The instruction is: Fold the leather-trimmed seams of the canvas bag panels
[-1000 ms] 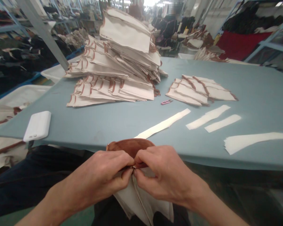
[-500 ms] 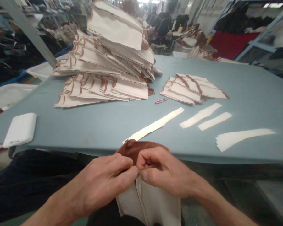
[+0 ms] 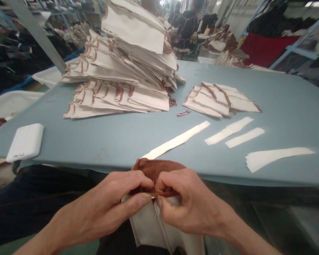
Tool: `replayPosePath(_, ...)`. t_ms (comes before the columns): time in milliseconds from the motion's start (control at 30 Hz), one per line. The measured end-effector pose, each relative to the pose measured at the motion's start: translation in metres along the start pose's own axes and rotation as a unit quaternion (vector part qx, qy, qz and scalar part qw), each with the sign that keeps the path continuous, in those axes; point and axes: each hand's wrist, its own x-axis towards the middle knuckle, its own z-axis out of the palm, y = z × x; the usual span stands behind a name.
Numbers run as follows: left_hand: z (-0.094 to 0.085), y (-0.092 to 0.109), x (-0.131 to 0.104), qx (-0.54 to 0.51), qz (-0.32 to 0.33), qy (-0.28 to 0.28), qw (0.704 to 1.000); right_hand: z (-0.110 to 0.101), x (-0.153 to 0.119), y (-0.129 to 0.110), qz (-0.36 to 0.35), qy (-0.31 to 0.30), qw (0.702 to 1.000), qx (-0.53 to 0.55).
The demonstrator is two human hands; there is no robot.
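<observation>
At the table's front edge, above my lap, I hold a cream cloth piece point(image 3: 149, 226) with a brown inner side point(image 3: 162, 168), open at the top like a bag. My left hand point(image 3: 103, 207) pinches its brown edge between thumb and fingers. Close beside it, my right hand point(image 3: 188, 203) pinches the same edge, fingers curled. A small pale bit shows between the two thumbs; I cannot make out what it is. A seam runs down the cream side below my hands. Just beyond the piece lies a long cream strip point(image 3: 175, 141) on the table.
Tall stacks of cream pieces with brown edging point(image 3: 119, 97) stand at the back left of the blue-grey table point(image 3: 101, 141). A smaller pile point(image 3: 210, 101) lies right of pink thread snips point(image 3: 183, 113). More strips point(image 3: 273, 158) lie right; a white device point(image 3: 26, 141) sits left.
My thumbs have moved slightly apart, and the brown edge with a small pale bit now shows between them. The cloth stays in both hands. The view has shifted slightly.
</observation>
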Motion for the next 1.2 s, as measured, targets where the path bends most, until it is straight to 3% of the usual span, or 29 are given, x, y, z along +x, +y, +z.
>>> replayPosePath(100,-0.002,0.001,0.003,0.045,0.026,-0.018,0.998,0.001,0.0,-0.002,-0.045,0.013,0.997,-0.056)
replayPosePath(167,0.002,-0.002,0.004,0.104,0.074,-0.002,0.992,0.001,-0.001,-0.003,-0.052,0.014,0.996,-0.075)
replayPosePath(333,0.015,-0.016,0.004,0.216,0.183,0.076,0.956,0.004,-0.004,0.003,0.037,-0.026,0.999,0.029)
replayPosePath(400,0.015,-0.018,0.006,0.187,0.179,0.08,0.963,0.004,-0.003,0.008,0.073,-0.065,0.991,0.087)
replayPosePath(500,0.011,-0.014,0.008,0.115,0.15,0.059,0.98,0.002,-0.001,0.012,0.073,-0.09,0.987,0.114)
replayPosePath(800,0.002,0.004,0.016,0.001,0.085,0.039,0.996,-0.023,0.007,-0.004,-0.006,-0.089,0.996,0.011)
replayPosePath(933,0.018,0.007,0.014,-0.043,0.095,0.099,0.99,-0.035,0.007,-0.003,-0.006,-0.097,0.995,-0.004)
replayPosePath(1033,0.029,0.002,0.009,-0.079,0.112,0.15,0.979,-0.045,0.004,0.012,0.037,-0.099,0.994,-0.04)
replayPosePath(1200,0.028,-0.016,-0.005,-0.094,0.038,0.143,0.985,-0.055,-0.015,0.034,0.099,-0.093,0.991,0.013)
